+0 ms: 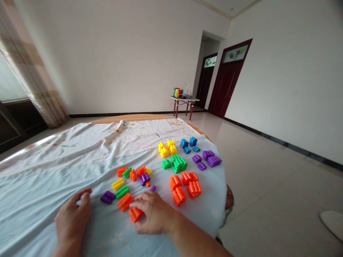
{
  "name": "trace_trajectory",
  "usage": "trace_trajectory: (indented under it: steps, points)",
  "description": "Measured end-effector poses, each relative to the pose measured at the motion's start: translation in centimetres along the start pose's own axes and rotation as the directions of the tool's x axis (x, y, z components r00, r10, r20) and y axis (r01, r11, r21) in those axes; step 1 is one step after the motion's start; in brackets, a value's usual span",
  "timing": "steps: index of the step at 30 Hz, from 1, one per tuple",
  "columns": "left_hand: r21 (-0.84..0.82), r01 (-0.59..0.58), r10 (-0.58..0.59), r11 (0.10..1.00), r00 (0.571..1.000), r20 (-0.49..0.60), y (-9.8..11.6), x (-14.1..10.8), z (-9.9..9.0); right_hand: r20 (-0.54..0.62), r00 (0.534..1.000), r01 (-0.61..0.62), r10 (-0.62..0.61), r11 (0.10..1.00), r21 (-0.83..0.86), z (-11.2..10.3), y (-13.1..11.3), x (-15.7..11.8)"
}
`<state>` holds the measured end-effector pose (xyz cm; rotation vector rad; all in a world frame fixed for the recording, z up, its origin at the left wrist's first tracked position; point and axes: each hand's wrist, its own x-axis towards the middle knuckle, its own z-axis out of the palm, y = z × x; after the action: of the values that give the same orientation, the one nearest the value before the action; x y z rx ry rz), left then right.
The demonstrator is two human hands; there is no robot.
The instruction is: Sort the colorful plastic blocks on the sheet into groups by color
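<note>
My right hand (154, 214) curls around an orange ribbed plastic building block (135, 215) on the cloth, its thumb and fingers closed on either side. Touching or close to its fingertips is another orange block (125, 202). A purple block (153, 188) shows just beyond the knuckles. My left hand (74, 213) rests at the left with fingers bent and thumb close to them; a small purplish patch shows between them, too little to name. Nearest to it lies a dark purple block (107, 197). Green (122, 192) and yellow blocks (118, 184) lie mixed with others ahead.
Colour groups stand on the right: orange (179, 195), green (179, 163), yellow (163, 150), blue (184, 143) and purple blocks (213, 160). A wrinkled light cloth (88, 153) covers the round table. Beyond are a small side table (184, 98) with bags and a red door (227, 78).
</note>
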<state>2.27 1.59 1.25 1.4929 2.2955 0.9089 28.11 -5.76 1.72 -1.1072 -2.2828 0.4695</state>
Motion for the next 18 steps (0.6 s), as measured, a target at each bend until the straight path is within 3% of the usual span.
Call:
trace_trajectory:
  steps: [4, 12, 18]
  points:
    - [0.031, 0.008, -0.008, 0.999, 1.000, 0.015, -0.2, 0.2, 0.0, 0.048, 0.999, 0.019, -0.021, 0.999, 0.029, 0.1, 0.5, 0.2]
    - [0.133, 0.013, -0.019, 0.991, 0.999, 0.043, 0.6, 0.0, -0.4, -0.033, 0.999, -0.017, 0.021, 0.993, 0.118, 0.0, -0.5, 0.3]
    - [0.202, -0.011, 0.001, 0.979, 0.999, 0.050, 0.4, 0.3, -0.1, 0.085, 0.996, -0.016, 0.009, 0.996, 0.084, 0.6, -1.6, 0.1]
